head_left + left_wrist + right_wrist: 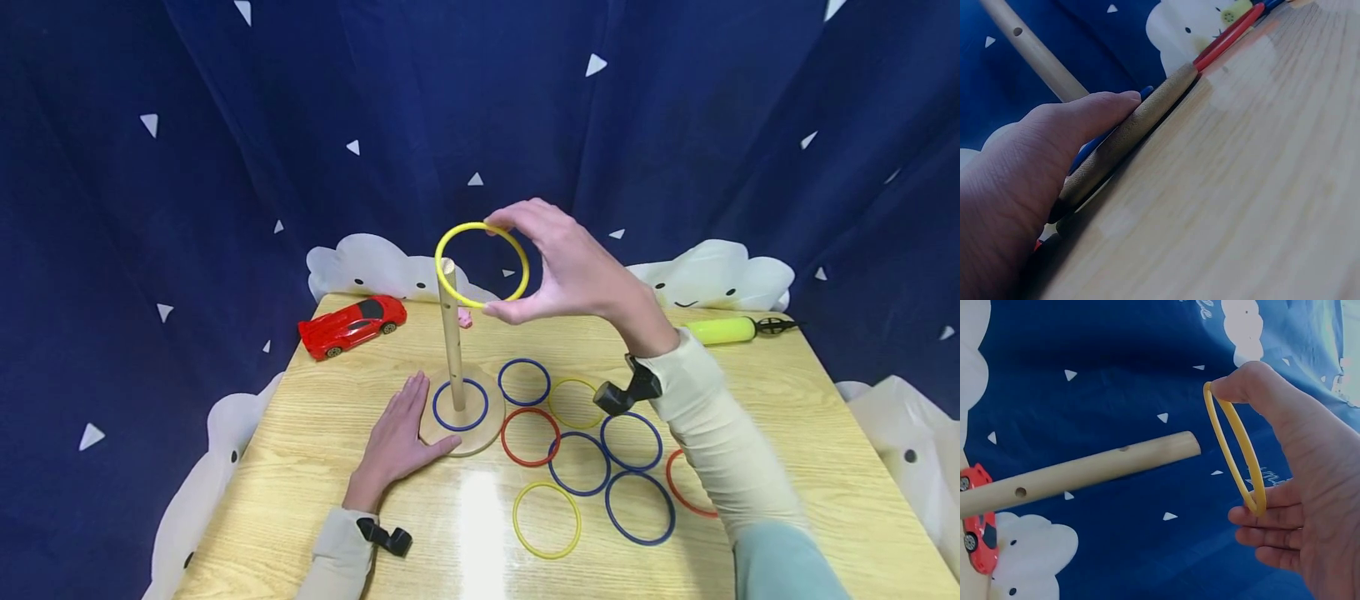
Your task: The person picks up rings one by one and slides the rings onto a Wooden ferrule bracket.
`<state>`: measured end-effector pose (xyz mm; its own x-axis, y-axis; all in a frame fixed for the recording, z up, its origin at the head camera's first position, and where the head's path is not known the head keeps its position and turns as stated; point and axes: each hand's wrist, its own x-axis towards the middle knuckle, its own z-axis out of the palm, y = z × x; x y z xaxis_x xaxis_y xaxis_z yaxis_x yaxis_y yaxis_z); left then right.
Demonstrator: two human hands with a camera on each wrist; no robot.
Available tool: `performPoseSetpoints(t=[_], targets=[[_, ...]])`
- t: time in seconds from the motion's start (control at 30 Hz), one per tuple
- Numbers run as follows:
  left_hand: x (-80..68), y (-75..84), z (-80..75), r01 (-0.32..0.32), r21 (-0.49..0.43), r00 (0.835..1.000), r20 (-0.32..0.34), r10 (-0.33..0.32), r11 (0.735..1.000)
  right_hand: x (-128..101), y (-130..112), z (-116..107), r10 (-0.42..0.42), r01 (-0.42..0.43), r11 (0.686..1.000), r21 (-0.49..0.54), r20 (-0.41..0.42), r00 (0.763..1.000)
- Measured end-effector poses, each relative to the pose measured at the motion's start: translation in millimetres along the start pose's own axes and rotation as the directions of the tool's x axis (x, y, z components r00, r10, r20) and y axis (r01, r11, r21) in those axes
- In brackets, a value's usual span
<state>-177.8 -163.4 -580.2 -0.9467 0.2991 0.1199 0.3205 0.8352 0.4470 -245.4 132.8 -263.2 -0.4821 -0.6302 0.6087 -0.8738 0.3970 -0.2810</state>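
Right hand (pixel 577 271) pinches the thin yellow plastic ring (pixel 482 264) by its rim, hovering at the wooden peg (pixel 452 342) top, looks light and stiff, while the left hand (pixel 397 442) lies flat against the round wooden base (pixel 480 437).

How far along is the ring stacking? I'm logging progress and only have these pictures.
Done: one blue ring lies on the round base around the wooden peg. In hand: the right hand pinches a yellow ring by the peg's top, not yet over it, while the left hand rests against the base. Left: about eight loose rings on the table.
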Motion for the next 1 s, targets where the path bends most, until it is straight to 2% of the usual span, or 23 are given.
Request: performPoseSetpoints(t=[0.5, 1.0], targets=[[1.2, 1.3, 3.2, -0.007, -0.001, 1.000, -0.013, 0.007, 1.000, -6.1, 8.9, 40.2, 0.031, -0.028, 0.998, -0.059, 0.058, 0.998], [0.9, 2.6, 1.9, 0.005, 0.004, 1.000, 0.000, -0.005, 1.000, -41.9, 28.7, 88.2, 0.104, -0.095, 0.993, -0.066, 0.159, 0.982]])
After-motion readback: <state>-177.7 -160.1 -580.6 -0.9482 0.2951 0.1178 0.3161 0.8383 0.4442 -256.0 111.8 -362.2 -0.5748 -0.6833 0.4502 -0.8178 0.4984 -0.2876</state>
